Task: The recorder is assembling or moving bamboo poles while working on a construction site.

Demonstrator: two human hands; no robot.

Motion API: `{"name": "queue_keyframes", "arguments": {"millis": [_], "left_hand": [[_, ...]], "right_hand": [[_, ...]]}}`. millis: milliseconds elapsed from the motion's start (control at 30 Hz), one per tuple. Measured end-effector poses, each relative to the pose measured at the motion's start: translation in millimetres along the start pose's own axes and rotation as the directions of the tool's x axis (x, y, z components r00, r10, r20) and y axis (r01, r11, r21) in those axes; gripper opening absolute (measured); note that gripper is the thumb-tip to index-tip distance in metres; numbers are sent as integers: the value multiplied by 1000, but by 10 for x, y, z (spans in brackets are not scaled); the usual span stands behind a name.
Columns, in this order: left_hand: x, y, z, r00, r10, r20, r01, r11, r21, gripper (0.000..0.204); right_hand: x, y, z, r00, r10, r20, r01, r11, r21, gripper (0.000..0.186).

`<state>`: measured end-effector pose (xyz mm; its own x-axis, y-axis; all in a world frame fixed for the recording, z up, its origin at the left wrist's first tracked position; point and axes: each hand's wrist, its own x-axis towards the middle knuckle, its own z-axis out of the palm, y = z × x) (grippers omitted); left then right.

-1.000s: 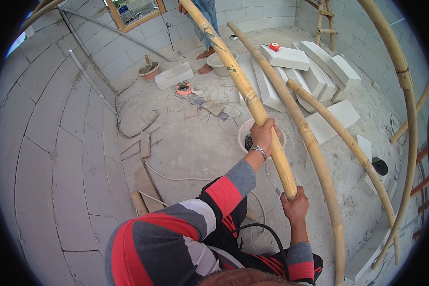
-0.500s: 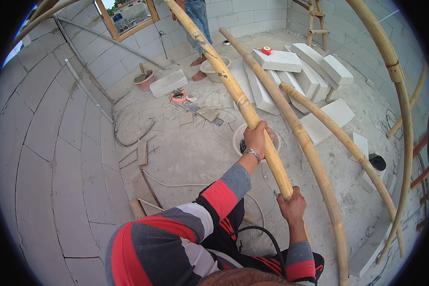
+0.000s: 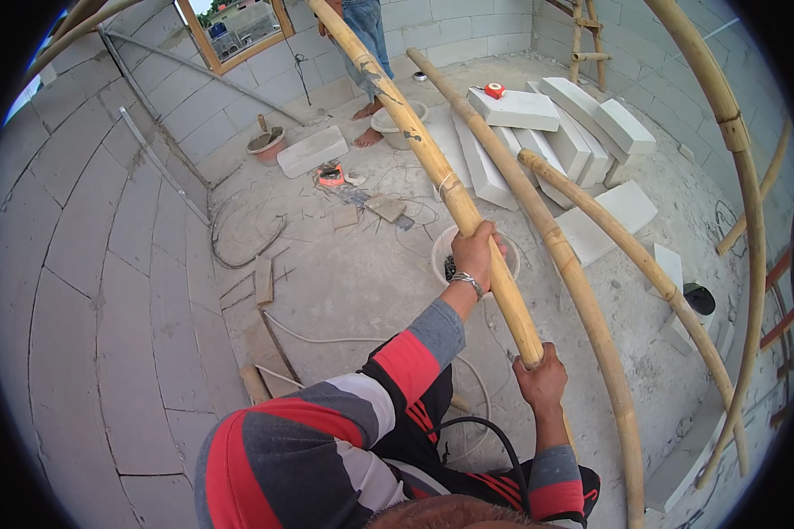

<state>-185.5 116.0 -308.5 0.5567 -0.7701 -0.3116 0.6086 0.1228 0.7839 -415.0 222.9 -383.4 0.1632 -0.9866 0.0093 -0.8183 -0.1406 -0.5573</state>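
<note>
A long yellow bamboo pole (image 3: 404,123) slants from the top of the view down toward me. My left hand (image 3: 475,257), with a metal bracelet at the wrist, is wrapped round its middle stretch. Lower down, my right hand (image 3: 542,379) grips the same pole near its close end, where the fingers partly hide it. Beneath my left hand stands a white bucket (image 3: 513,261) with dark things inside, mostly covered by the hand and pole. Just right of the held pole runs a second bamboo pole (image 3: 551,234), touched by neither hand.
More bamboo poles, one a shorter pole (image 3: 626,238), cross the right side. White blocks (image 3: 516,109) are stacked beyond them, a red tape measure (image 3: 495,90) on top. A person (image 3: 366,44) stands barefoot at the back near a bucket. A cable (image 3: 326,340) crosses the floor; a block wall (image 3: 106,291) rises left.
</note>
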Motion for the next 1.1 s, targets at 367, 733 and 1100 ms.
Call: {"name": "queue_keyframes", "arguments": {"millis": [367, 733, 1100], "left_hand": [[-13, -6, 2, 1000, 0, 15, 0, 1000, 17, 27], [6, -16, -2, 1000, 6, 28, -7, 1000, 2, 27], [-10, 3, -7, 1000, 2, 21, -3, 1000, 30, 27]], "right_hand": [[-8, -13, -19, 1000, -9, -7, 9, 1000, 1, 43], [0, 2, -6, 1000, 8, -2, -8, 1000, -5, 41], [-10, -25, -27, 1000, -2, 1, 2, 1000, -1, 42]]}}
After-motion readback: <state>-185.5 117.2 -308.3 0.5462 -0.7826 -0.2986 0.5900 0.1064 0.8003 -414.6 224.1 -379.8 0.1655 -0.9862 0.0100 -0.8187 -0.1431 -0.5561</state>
